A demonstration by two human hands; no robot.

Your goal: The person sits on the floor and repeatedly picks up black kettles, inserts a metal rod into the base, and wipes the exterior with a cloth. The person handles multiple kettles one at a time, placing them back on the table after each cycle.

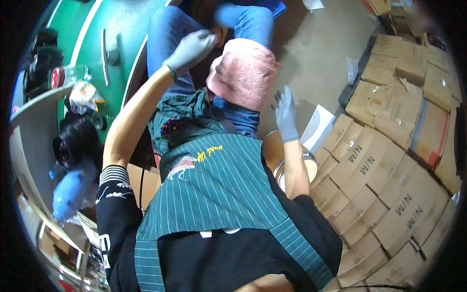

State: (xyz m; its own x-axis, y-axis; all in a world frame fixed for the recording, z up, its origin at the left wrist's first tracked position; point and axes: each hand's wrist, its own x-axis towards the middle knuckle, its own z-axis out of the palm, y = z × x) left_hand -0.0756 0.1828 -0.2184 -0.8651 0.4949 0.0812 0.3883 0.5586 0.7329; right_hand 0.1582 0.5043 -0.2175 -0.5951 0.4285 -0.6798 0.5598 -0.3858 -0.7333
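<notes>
My left hand (194, 47), in a grey glove, is held over my knees with its fingers curled closed. Whatever it may grip is too small and blurred to make out. A pink towel (245, 73) is draped across my thigh, just right of that hand and apart from it. My right hand (286, 114), gloved in grey too, is raised to the right of the towel. Its fingers are stretched out, and nothing is in them. Under my right forearm stand round containers, one a tin (310, 168) with a pale top.
Cardboard boxes (389, 170) are stacked along my right side. A white sheet (318, 127) lies between them and my right hand. To the left is a green table (126, 29) with a metal bar (104, 57), a plastic bag (85, 95) and black rolls (78, 141).
</notes>
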